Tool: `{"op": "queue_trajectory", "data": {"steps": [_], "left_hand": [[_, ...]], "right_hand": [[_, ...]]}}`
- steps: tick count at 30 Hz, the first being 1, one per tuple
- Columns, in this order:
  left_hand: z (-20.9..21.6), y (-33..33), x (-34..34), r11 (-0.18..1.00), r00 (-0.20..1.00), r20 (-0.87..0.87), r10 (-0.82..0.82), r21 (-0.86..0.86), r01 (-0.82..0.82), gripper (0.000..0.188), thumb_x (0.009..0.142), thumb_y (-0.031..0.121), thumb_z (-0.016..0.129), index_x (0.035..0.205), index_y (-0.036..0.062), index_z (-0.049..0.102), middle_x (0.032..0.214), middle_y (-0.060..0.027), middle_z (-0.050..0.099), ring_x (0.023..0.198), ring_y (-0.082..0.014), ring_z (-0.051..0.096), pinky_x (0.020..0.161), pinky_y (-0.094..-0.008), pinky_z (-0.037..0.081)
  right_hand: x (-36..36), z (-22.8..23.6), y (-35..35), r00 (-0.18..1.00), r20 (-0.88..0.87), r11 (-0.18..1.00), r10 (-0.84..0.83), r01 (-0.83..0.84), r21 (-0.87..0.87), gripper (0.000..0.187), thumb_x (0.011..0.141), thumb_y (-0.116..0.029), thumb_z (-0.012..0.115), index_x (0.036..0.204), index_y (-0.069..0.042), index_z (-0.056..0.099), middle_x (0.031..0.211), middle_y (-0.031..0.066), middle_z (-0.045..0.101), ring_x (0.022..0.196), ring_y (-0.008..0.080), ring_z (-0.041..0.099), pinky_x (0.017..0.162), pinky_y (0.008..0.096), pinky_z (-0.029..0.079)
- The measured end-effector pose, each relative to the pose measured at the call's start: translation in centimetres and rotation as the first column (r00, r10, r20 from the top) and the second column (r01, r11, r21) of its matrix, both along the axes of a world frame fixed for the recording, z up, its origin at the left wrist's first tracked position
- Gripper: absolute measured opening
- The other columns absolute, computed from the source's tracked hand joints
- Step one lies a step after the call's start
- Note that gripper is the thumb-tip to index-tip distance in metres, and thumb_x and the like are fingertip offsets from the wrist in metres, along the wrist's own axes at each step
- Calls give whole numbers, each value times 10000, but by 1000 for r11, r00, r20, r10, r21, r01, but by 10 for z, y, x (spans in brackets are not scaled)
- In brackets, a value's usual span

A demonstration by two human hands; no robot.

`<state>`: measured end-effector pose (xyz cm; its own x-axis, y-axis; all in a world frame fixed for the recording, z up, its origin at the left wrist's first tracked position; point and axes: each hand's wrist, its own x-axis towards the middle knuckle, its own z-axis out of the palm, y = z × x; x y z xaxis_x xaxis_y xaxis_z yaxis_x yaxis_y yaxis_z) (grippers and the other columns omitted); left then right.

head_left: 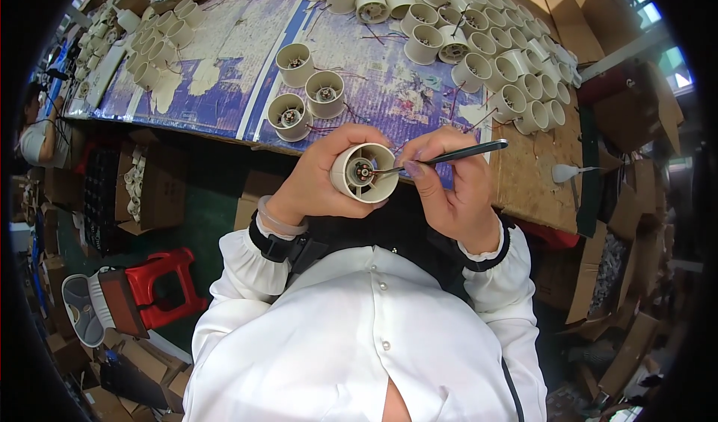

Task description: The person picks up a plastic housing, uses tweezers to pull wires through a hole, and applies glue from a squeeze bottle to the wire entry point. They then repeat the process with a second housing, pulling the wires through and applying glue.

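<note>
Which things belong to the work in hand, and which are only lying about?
Belong to the work, it seems:
cup, in left hand
thin dark tool, in right hand, tip inside cup
similar cups on table

Lying about, it seems:
red stool
white bottle
cardboard boxes

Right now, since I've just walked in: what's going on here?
A person's left hand holds a cream cup-shaped housing, open end toward the person, in front of the table. The right hand grips a slim dark tool, its tip reaching inside the housing near the part at the centre. Three similar housings stand close by on the table; many more are clustered farther to the right.
</note>
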<state>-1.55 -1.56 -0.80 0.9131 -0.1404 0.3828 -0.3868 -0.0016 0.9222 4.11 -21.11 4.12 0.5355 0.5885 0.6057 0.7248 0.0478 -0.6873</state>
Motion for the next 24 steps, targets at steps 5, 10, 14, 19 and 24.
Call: {"op": "queue_trajectory", "data": {"steps": [5,10,14,19,24], "left_hand": [[0,-1,0,1000,999,-41,-3,-26,2,660,550,29,832,1147,71,552,1081,-27,582,987,-135,571,879,-276,453],[0,-1,2,1000,1000,0,-15,11,15,654,555,27,831,1145,72,553,1077,-26,584,988,-134,571,880,-275,452],[0,-2,1,1000,1000,-1,-21,4,21,659,558,24,830,1152,74,549,1079,-26,584,992,-130,570,880,-273,452],[0,-1,0,999,998,-58,-21,-40,18,662,560,17,829,1156,77,547,1080,-24,582,998,-126,567,882,-270,451],[0,-1,-1,998,997,-76,-28,-60,24,659,563,12,828,1155,75,546,1086,-21,579,999,-123,566,884,-268,450]], "right_hand": [[3,-1,0,995,102,1000,2,-2,-3,170,897,28,570,1006,-26,451,851,138,623,730,158,588,668,261,458],[-2,-5,3,998,45,999,-34,33,24,163,901,25,565,1004,-22,449,860,143,620,731,161,593,675,261,465],[-4,-7,2,998,22,997,-52,51,49,160,902,23,563,1003,-21,447,867,147,618,734,164,592,681,265,467],[-2,-3,-1,999,26,999,-20,19,46,162,901,22,562,1004,-22,445,869,149,617,737,168,588,678,268,465],[-2,-1,0,997,80,1000,-15,14,21,168,898,20,566,1005,-26,445,865,148,616,736,173,586,671,274,463]]}}
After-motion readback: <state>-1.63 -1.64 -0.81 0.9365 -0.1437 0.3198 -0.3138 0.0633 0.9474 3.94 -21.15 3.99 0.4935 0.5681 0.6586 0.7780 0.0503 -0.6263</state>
